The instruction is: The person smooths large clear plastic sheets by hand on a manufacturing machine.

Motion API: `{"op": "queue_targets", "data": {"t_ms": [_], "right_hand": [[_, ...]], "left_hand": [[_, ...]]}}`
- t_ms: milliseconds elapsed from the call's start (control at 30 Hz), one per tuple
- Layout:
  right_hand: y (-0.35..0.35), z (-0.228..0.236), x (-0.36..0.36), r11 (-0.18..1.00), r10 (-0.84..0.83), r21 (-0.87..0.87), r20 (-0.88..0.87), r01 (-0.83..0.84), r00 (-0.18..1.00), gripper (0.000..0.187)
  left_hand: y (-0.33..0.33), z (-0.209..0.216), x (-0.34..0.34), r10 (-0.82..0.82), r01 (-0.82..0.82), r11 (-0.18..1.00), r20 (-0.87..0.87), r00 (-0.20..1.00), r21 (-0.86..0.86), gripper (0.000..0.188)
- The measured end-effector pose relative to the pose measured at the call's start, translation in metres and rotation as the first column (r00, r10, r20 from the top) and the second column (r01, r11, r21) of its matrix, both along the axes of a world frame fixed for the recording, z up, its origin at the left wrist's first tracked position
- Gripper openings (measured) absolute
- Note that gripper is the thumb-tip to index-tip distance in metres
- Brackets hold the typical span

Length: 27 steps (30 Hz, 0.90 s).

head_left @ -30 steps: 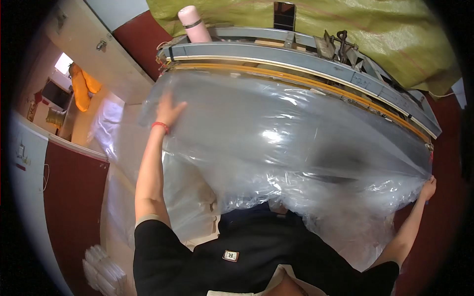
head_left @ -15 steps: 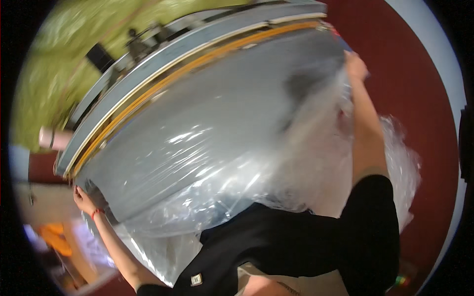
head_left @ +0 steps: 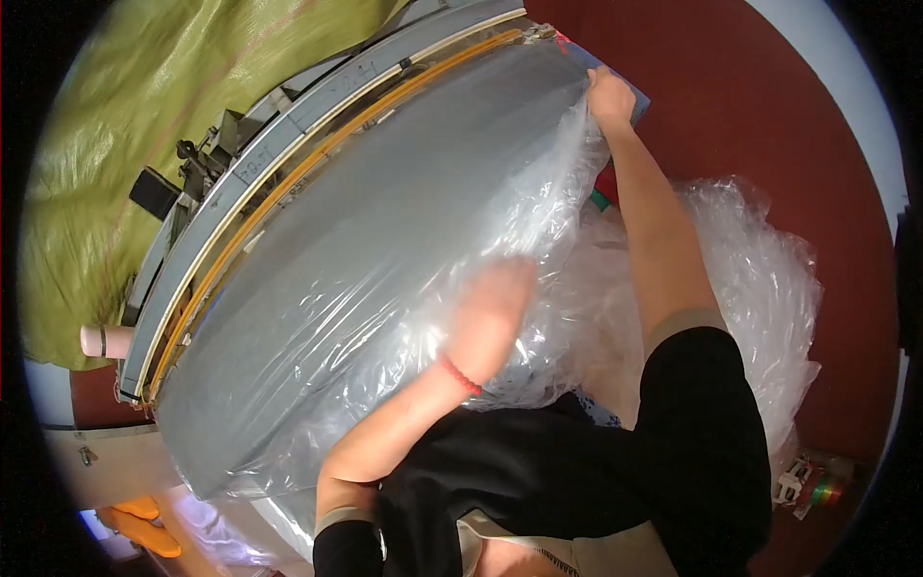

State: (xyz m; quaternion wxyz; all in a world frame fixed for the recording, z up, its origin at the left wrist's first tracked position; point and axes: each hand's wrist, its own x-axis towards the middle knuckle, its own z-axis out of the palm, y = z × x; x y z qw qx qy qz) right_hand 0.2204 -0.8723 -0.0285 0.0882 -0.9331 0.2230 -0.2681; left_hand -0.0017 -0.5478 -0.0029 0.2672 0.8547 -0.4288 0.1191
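Observation:
Clear plastic film (head_left: 332, 327) is spread over a wide smooth grey surface (head_left: 385, 183) in front of me, wrinkled and shiny along its near side. At the far right corner my right hand (head_left: 612, 99) is closed around the gathered edge of the film, arm stretched out. My left hand (head_left: 488, 313), with a red bracelet at the wrist, is over the crumpled film near the middle. Motion smears its fingers, so their hold cannot be made out. An orange strip (head_left: 322, 154) runs along the far edge of the grey surface.
A long grey rail (head_left: 260, 159) with a black box (head_left: 156, 192) stands beyond. A pink cylinder (head_left: 108, 340) is by its left end. Yellow-green sheeting (head_left: 115, 144) lies behind. More film (head_left: 755, 279) heaps on the right over a dark red floor (head_left: 692, 58). Orange slippers (head_left: 149, 524) lie lower left.
My left hand has let go at the left corner and swung right to the middle of the film. My right hand still grips the edge. The view has turned and shifted.

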Motion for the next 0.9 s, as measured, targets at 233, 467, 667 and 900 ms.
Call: {"op": "queue_targets", "data": {"t_ms": [233,467,667,900], "right_hand": [[-0.002,0.002,-0.003,0.999,0.025,0.024,-0.028,-0.024,0.999,0.03],[-0.008,-0.004,-0.001,0.999,0.041,-0.007,-0.009,-0.041,0.999,0.032],[-0.007,-0.003,-0.002,1.0,0.019,-0.017,-0.016,-0.02,1.0,0.031],[0.002,-0.002,0.0,0.999,0.016,-0.051,-0.03,-0.018,0.999,0.033]], "left_hand": [[0.05,-0.026,-0.009,0.067,-0.055,0.998,-0.367,0.928,0.044,0.017],[0.134,0.051,-0.014,-0.789,-0.358,0.261,-0.412,0.456,-0.896,0.022],[0.162,0.085,-0.038,0.0,-0.476,0.11,-0.479,0.878,-0.873,0.028],[0.115,0.023,-0.078,0.519,-0.521,0.853,-0.041,0.854,-0.039,0.083]]}}
